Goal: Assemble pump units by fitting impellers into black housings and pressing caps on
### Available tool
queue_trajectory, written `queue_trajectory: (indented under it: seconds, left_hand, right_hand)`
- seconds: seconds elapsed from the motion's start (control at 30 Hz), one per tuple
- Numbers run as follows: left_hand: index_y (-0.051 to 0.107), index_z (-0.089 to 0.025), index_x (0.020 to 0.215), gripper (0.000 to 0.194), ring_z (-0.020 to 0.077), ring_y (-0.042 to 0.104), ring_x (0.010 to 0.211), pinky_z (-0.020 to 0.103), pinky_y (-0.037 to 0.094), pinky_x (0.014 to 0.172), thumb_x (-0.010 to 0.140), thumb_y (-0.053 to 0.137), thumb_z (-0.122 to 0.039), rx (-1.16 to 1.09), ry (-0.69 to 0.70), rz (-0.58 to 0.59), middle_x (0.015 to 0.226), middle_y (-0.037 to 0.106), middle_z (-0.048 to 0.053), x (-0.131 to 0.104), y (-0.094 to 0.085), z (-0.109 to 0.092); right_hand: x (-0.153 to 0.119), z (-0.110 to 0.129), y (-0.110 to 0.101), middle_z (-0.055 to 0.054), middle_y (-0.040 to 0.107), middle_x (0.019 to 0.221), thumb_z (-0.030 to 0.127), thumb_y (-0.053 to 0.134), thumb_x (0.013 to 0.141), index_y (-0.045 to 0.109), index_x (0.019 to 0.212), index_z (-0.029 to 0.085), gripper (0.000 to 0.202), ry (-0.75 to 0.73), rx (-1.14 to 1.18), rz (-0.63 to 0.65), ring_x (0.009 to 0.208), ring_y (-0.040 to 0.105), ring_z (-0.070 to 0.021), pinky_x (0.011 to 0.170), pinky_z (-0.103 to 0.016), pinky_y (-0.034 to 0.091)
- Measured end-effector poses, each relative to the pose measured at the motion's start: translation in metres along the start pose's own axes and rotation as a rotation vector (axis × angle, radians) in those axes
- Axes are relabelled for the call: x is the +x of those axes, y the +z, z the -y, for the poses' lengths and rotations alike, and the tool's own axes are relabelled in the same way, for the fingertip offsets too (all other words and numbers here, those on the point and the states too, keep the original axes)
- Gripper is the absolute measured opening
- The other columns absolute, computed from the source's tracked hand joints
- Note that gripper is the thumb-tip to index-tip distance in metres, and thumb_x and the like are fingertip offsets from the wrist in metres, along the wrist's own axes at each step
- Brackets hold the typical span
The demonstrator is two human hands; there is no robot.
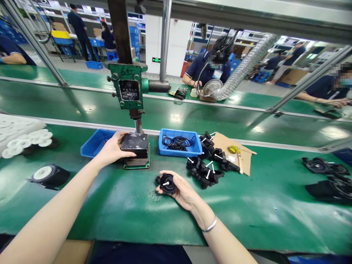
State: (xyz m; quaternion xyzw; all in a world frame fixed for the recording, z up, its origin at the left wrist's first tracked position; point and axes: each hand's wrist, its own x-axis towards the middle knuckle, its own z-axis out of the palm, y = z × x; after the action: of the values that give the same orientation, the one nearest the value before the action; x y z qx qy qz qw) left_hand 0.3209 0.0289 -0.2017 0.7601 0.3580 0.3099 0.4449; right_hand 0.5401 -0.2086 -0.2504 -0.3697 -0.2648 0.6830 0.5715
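Note:
My left hand (114, 148) is closed around the left side of a black rectangular block (134, 146), thumb along its front and fingers at the back. That block rests on the green-edged base (137, 165) of a hand press (129, 88), below its ram. In front and to the right, my right hand (183, 190) grips a round black plastic part (167, 183) held above the table. Concentric rings and a small white pin show on the face turned up to me. Similar black parts with white pins (206, 170) lie in a heap right of this hand.
A blue tray of black rubber rings (180, 143) stands behind my right hand; another blue bin (95, 143) sits left of the press. Cardboard (246, 161), black housings (330, 189), white discs (27, 143) and a black cylinder (52, 175) lie around. Across the bench a co-worker (211, 66) sits.

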Motion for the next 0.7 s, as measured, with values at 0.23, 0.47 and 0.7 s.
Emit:
queue_trajectory:
  seconds: [0.23, 0.47, 0.7]
  left_hand:
    - [0.046, -0.02, 0.126, 0.095, 0.0353, 0.056, 0.131, 0.053, 0.041, 0.114, 0.047, 0.092, -0.045, -0.007, -0.001, -0.02, 0.137, 0.057, 0.015, -0.0018, 0.0027, -0.0004]
    - [0.045, -0.019, 0.126, 0.096, 0.0351, 0.055, 0.132, 0.051, 0.041, 0.114, 0.047, 0.093, -0.045, -0.015, -0.009, -0.027, 0.136, 0.058, 0.015, -0.0027, 0.0012, 0.0008]
    - [0.042, -0.016, 0.139, 0.097, 0.0356, 0.052, 0.134, 0.05, 0.038, 0.116, 0.059, 0.088, -0.047, 0.154, 0.091, -0.038, 0.143, 0.051, 0.02, -0.0064, 0.005, -0.0009]
  right_hand:
    - [0.0008, 0.002, 0.0008, -0.012, 0.069, 0.109, 0.054, 0.07, 0.085, 0.061, 0.125, 0.017, 0.055, -0.01, 0.009, -0.004, 0.086, 0.074, -0.0205, 0.086, -0.035, 0.056]
    - [0.0012, 0.0024, 0.0008, -0.012, 0.067, 0.116, 0.054, 0.071, 0.085, 0.062, 0.125, 0.017, 0.056, -0.01, 0.003, -0.017, 0.087, 0.074, -0.0218, 0.084, -0.036, 0.056]
    - [0.0044, 0.0057, 0.0074, -0.015, 0.07, 0.118, 0.073, 0.058, 0.084, 0.066, 0.122, 0.017, 0.068, 0.066, 0.041, -0.141, 0.082, 0.07, -0.019, 0.078, -0.034, 0.055]
